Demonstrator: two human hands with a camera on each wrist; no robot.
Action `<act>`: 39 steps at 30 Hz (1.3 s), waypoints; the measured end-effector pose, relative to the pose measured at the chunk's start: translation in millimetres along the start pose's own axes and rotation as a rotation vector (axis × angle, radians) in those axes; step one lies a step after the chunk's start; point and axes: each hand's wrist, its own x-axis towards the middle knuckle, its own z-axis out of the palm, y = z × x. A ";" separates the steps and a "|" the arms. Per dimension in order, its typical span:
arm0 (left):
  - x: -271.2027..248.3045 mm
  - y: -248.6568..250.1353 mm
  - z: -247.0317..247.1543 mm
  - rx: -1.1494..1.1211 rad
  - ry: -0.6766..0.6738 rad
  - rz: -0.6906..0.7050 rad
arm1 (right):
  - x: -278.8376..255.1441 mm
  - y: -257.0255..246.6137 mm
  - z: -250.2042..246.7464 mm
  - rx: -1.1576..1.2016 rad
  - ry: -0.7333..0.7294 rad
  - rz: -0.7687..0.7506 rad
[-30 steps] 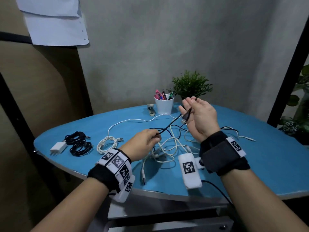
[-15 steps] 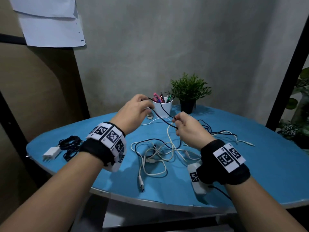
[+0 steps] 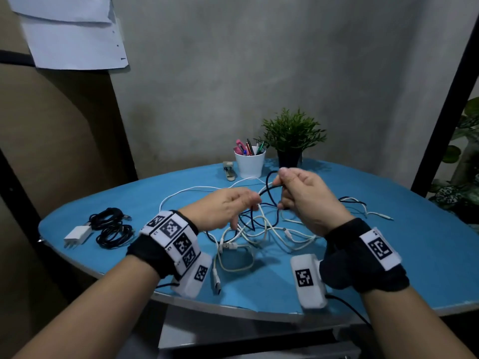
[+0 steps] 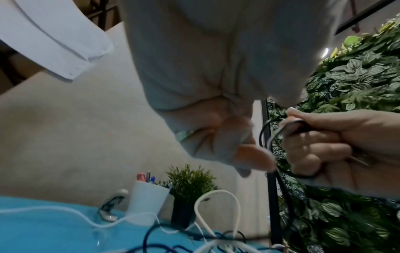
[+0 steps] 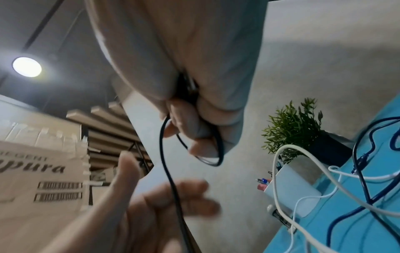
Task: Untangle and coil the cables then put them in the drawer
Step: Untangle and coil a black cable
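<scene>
Head view: a dark cable (image 3: 268, 195), thin and blue-black, looped between both hands above the blue table (image 3: 388, 250); right hand (image 3: 308, 195) raised, fingers curled round a small coil of it, thumb and forefinger pressed together at the top; left hand (image 3: 228, 206) lower and just beside, fingertips drawn together at the strand where it drops to the table. Beneath them a tangle of white cables (image 3: 259, 237) crossed with more dark cable, flat on the table, a USB plug (image 3: 217, 281) lying loose toward the near edge. Off to the left, well apart, coiled black cables (image 3: 111, 229) beside a white charger (image 3: 77, 235). At the back, a white pen cup (image 3: 249, 163), a potted plant (image 3: 291, 136) and a stapler (image 3: 229, 170). Left wrist view: only here, the right hand seen from its front, fingers (image 4: 314, 147) closed in a fist on several turns of dark cable arching out above the forefinger; left hand's own fingertips blurred, grip impossible to tell. Leafy wall of foliage (image 4: 346, 85) behind, hidden from the head camera. Right wrist view: only here, the coil's lower loop hanging under the curled right fingers (image 5: 194, 123), one strand running down across the left hand's palm, its fingers (image 5: 190, 191) loosely spread and blurred, thumb upright; a ceiling lamp (image 5: 27, 66) and printed cartons (image 5: 43, 171) behind.
</scene>
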 end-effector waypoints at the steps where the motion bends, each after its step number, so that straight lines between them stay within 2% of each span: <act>1: -1.3 -0.5 4.7 -0.017 -0.078 -0.009 | 0.4 -2.3 -3.0 0.042 0.027 -0.008; 3: -4.5 2.5 11.6 -0.006 -0.173 -0.018 | -0.3 -4.1 -9.4 0.070 0.060 -0.023; 4: -4.8 4.5 13.3 -0.029 -0.175 -0.028 | -1.2 -3.7 -12.3 0.068 0.067 -0.024; 8: -0.6 5.4 9.5 -0.278 0.003 -0.006 | -8.4 1.9 -18.7 0.037 0.063 -0.002; 10: 1.6 8.6 11.8 -0.251 0.021 0.020 | -11.7 3.1 -18.4 0.060 0.073 -0.008; 14: 5.5 7.2 28.7 -0.090 -0.097 -0.002 | -12.2 0.1 -18.5 0.172 0.122 -0.040; 17: 4.7 8.1 32.0 -0.214 -0.143 0.025 | -13.6 -2.2 -24.5 0.160 0.157 -0.043; 20: 6.2 10.8 22.8 -0.361 0.049 0.078 | -17.2 1.3 -31.3 0.089 0.158 -0.020; 25: 17.9 14.9 6.5 -0.138 0.489 0.185 | -27.4 12.2 -26.8 -0.178 -0.012 0.013; 28: 22.5 17.0 3.2 -0.086 0.612 0.197 | -34.8 8.9 -17.0 -0.113 -0.110 0.018; 30: 24.3 13.6 8.6 -0.097 0.584 0.145 | -36.5 2.4 -13.2 0.031 -0.092 0.006; 32: 25.7 9.0 19.1 -0.094 0.499 0.086 | -34.8 -4.0 -12.6 0.162 -0.026 0.004; 37: 31.2 5.0 49.6 0.010 0.148 -0.011 | -25.1 -14.9 -11.1 0.441 0.089 -0.063; 39: 32.6 3.0 58.5 0.021 0.048 -0.045 | -18.0 -17.5 -12.5 0.574 0.123 -0.113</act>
